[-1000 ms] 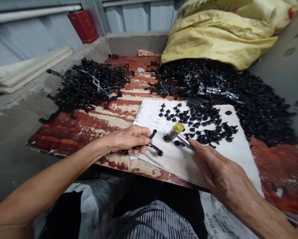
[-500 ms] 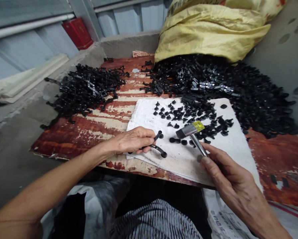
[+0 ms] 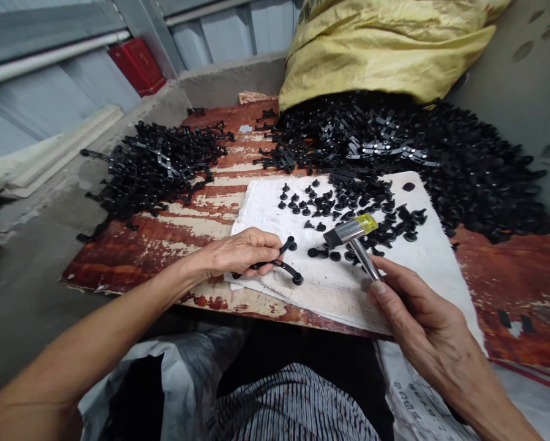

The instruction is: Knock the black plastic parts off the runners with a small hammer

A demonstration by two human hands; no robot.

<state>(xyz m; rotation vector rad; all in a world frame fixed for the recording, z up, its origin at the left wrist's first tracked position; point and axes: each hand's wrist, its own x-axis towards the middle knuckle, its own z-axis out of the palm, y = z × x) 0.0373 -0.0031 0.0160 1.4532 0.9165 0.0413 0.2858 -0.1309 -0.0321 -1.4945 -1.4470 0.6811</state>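
Head view: the small hammer (image 3: 351,231) is gripped by the right hand (image 3: 413,309), fingers closed round its metal handle. Since a second ago its head has been lifted and turned level over the loose black studs (image 3: 348,202) at centre frame. The black linked piece (image 3: 286,267) is still pinned at the left edge of the white cloth (image 3: 330,294) by the closed left hand (image 3: 238,252). The upper half of the counter (image 3: 165,239) is crowded by black part heaps (image 3: 155,162) and a yellow sack (image 3: 385,49).

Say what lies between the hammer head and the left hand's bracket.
Head view: a few loose black round studs on white cloth separate the yellow-tipped steel hammer from the thin black bracket.
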